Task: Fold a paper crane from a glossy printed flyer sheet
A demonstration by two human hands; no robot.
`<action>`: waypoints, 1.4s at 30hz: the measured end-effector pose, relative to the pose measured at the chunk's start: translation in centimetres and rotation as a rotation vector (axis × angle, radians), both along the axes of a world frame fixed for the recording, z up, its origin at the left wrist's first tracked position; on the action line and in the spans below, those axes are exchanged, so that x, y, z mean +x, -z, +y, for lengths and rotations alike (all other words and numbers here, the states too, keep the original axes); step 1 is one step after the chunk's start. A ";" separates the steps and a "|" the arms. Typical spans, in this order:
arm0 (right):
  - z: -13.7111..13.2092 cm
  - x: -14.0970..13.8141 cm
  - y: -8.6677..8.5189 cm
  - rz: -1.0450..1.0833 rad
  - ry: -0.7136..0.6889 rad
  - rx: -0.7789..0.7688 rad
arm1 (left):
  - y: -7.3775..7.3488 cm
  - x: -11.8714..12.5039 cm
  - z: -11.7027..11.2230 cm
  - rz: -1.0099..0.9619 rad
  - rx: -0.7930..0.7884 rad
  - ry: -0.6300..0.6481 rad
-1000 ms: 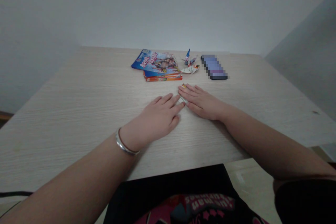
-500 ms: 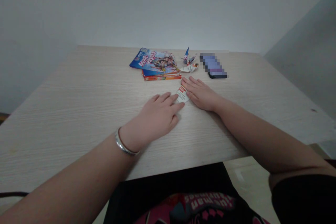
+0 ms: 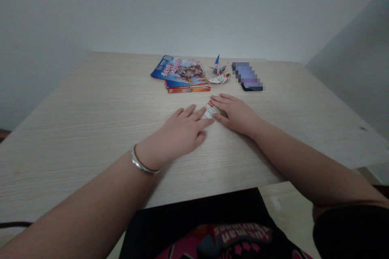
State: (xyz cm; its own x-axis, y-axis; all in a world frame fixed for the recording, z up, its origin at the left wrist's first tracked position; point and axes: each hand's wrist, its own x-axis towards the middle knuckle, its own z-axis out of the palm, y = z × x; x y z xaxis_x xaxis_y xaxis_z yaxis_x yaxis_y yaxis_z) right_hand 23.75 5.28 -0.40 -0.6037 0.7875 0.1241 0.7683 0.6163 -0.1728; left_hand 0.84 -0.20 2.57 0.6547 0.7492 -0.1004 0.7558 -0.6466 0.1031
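A small folded piece of printed paper (image 3: pixel 212 111), white with red and dark lettering, lies on the table between my hands. My left hand (image 3: pixel 184 131) rests palm down with its fingers spread, their tips on the paper's left and near edges. From the right, my right hand (image 3: pixel 237 114) lies over the paper's right side, fingers stretched out, the thumb at its near corner. That side of the paper is hidden under the fingers. A silver bangle (image 3: pixel 141 164) circles my left wrist.
Beyond my hands lies a stack of colourful printed leaflets (image 3: pixel 182 73). Beside it stand folded paper cranes (image 3: pixel 219 75), and farther right a phone (image 3: pixel 247 77) with a blurred screen. The pale wooden table (image 3: pixel 91 109) meets a wall at the back.
My right hand has slid slightly toward me, its thumb now at the paper's near corner. Less of the red print shows. My left hand has barely moved.
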 end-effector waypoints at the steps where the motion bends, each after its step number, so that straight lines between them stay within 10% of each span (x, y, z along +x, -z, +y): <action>1: 0.0 0.0 0.0 -0.005 0.006 -0.013 | 0.0 0.0 0.0 -0.002 -0.015 0.000; 42: -0.3 -0.5 0.3 0.270 0.062 0.032 | 1.2 -1.9 1.8 -0.179 0.105 0.060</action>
